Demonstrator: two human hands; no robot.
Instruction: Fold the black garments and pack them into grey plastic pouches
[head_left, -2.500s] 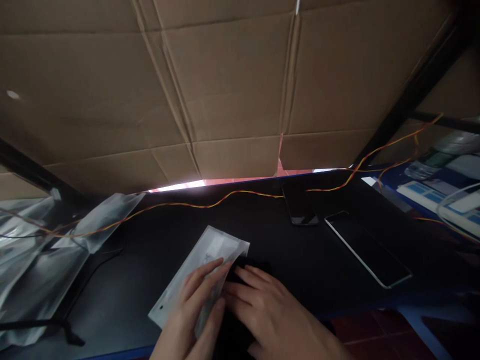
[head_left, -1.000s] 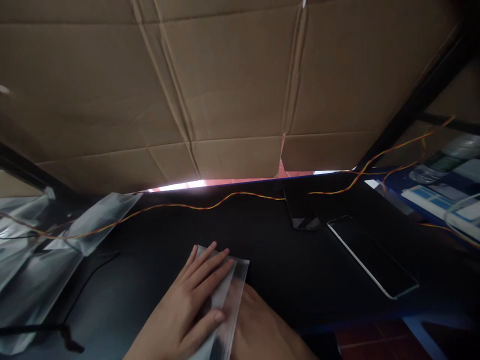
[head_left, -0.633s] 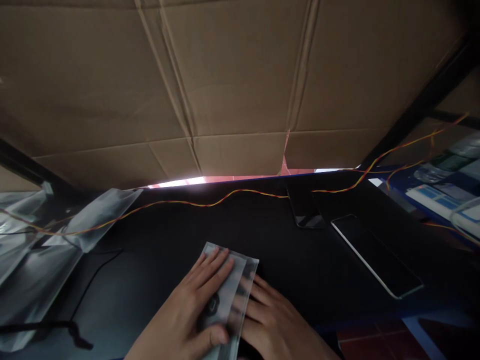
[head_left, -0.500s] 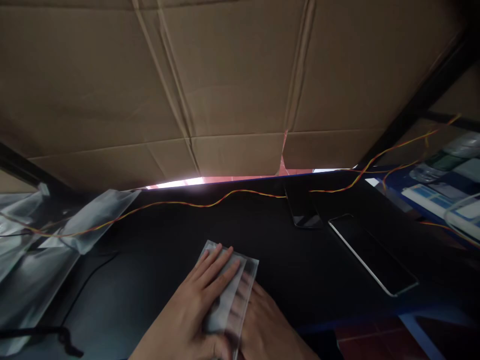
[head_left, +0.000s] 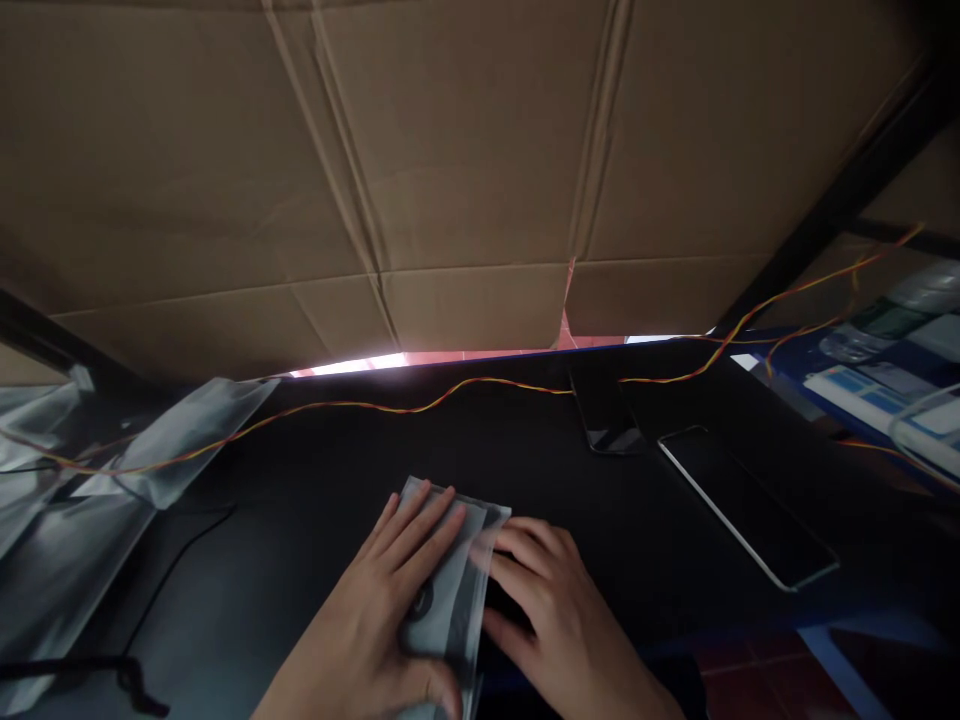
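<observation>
We have two bare hands at the near middle of a black tabletop (head_left: pixel 337 460), a clear plastic pouch (head_left: pixel 454 590) under and between them. Pouch lies slanted, far end toward the cardboard, with a pale insert inside and a dark round mark (head_left: pixel 422 602) on it, partly hidden by the left hand.

Left hand (head_left: pixel 382 595) is flat on the pouch, fingers extended toward its far end, thumb near the lower part. Right hand (head_left: pixel 559 600) is curled at the pouch's right edge; fingertips blur there, so we cannot tell whether they pinch the plastic or just touch it. The hands are apart, pouch edge between.

Right of them we log a dark slab with a pale edge (head_left: pixel 750 510), and farther back a dark phone (head_left: pixel 606 415). A red-and-yellow twisted wire (head_left: pixel 397 409) runs across the far side. More plastic bags (head_left: pixel 82 560) lie at left, a black strap (head_left: pixel 67 665) over their near part.

Labels: far right, a clear bottle (head_left: pixel 862 340) has a green band, and a white-and-blue box (head_left: pixel 862 395) beside it carries blue panels; print too blurred for us to read. Brown cardboard (head_left: pixel 465 160) fills the far background.
</observation>
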